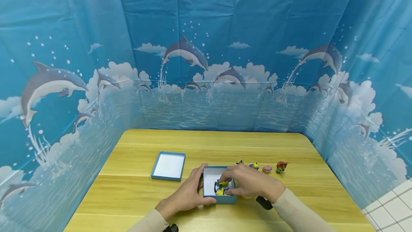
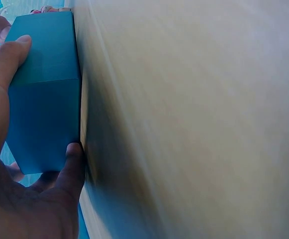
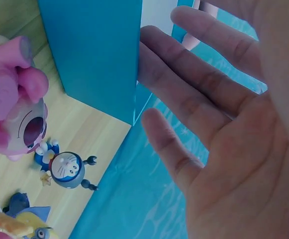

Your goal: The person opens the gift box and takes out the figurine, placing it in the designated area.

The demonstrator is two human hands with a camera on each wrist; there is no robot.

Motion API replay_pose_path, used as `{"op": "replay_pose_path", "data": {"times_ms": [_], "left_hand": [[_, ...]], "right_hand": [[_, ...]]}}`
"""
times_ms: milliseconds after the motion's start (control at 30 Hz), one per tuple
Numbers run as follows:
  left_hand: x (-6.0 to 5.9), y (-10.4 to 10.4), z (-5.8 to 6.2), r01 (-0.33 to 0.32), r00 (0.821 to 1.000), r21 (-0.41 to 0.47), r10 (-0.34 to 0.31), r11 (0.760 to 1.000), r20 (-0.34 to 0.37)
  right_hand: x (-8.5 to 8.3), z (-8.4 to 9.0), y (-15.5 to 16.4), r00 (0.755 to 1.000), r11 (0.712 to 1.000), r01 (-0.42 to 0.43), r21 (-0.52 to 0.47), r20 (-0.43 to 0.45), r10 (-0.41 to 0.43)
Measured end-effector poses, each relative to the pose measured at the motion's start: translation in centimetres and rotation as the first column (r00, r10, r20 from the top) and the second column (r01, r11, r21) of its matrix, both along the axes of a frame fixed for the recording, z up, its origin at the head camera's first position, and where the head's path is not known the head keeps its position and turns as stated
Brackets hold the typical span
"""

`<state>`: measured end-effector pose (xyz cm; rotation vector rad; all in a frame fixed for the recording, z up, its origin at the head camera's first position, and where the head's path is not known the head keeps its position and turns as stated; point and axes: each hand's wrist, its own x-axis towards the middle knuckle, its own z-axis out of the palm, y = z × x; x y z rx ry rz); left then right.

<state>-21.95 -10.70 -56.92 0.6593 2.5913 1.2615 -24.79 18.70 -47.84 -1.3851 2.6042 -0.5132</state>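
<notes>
A blue box (image 1: 226, 199) with a white inside stands on the table, its top uncovered. My left hand (image 1: 188, 192) grips it from the left, thumb along the near wall and fingers round the far left corner. In the left wrist view that thumb lies on the blue wall of the box (image 2: 45, 119). My right hand (image 1: 246, 182) reaches over the right wall, thumb and fingertips round a small yellow toy figure (image 1: 222, 191) with dark and blue parts inside the box. In the right wrist view, fingers (image 3: 184, 99) pass over the rim and the toy is hidden.
A shallow blue lid (image 1: 168, 166) with a white inside lies left of the box. Beyond my right hand stand several small figurines, including a pink one (image 1: 267, 169) and a brown one (image 1: 281, 167). A blue-and-white cat figurine (image 3: 67, 167) stands near the box. A dolphin-print curtain (image 1: 206, 110) surrounds the table.
</notes>
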Motion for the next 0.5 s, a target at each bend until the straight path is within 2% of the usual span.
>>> {"op": "replay_pose_path", "data": {"times_ms": [267,500], "left_hand": [[0.0,0.0,0.1,0.000,1.000,-0.002,0.000,1.000,-0.009],[0.0,0.0,-0.1,0.001,1.000,0.008,-0.001,1.000,-0.002]], "right_hand": [[-0.5,0.1,-0.6,0.997,0.999,-0.008,0.032,0.073,0.006],[-1.0,0.1,-1.5,0.983,0.998,-0.006,0.059,0.183,-0.005]]}}
